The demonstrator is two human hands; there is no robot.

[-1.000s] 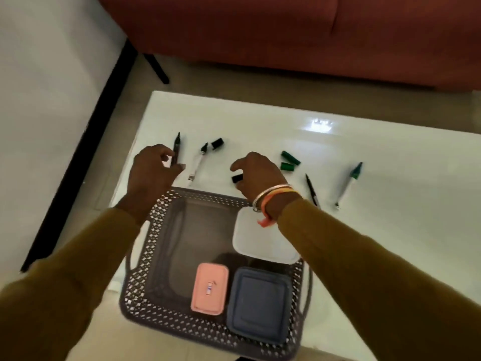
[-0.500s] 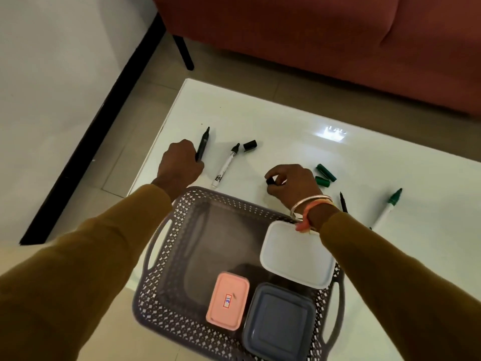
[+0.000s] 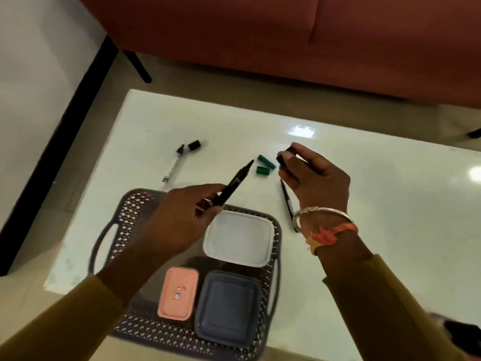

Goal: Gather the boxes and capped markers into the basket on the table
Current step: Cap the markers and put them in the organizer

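Note:
My left hand (image 3: 179, 222) holds an uncapped black marker (image 3: 234, 185) above the grey basket (image 3: 125, 220), its tip pointing up and right. Facing that tip, my right hand (image 3: 316, 179) pinches a black cap (image 3: 285, 158). Inside the basket lie a white box (image 3: 240, 237), a pink box (image 3: 178, 293) and a blue-grey box (image 3: 229, 308). On the table lie an uncapped white marker (image 3: 173, 165) with a black cap (image 3: 194, 145) beside it, two green caps (image 3: 265, 165), and a dark marker (image 3: 286, 198) partly hidden under my right wrist.
The white table (image 3: 377, 204) ends close to the basket's near side. A red sofa (image 3: 260, 35) stands beyond the far edge, and a black strip (image 3: 59, 152) runs along the wall on the left. A dark object (image 3: 463, 334) sits at the lower right.
My left hand lifted the black marker off the table and brought it over the basket. My right hand picked up the black cap and raised it toward the marker's tip.

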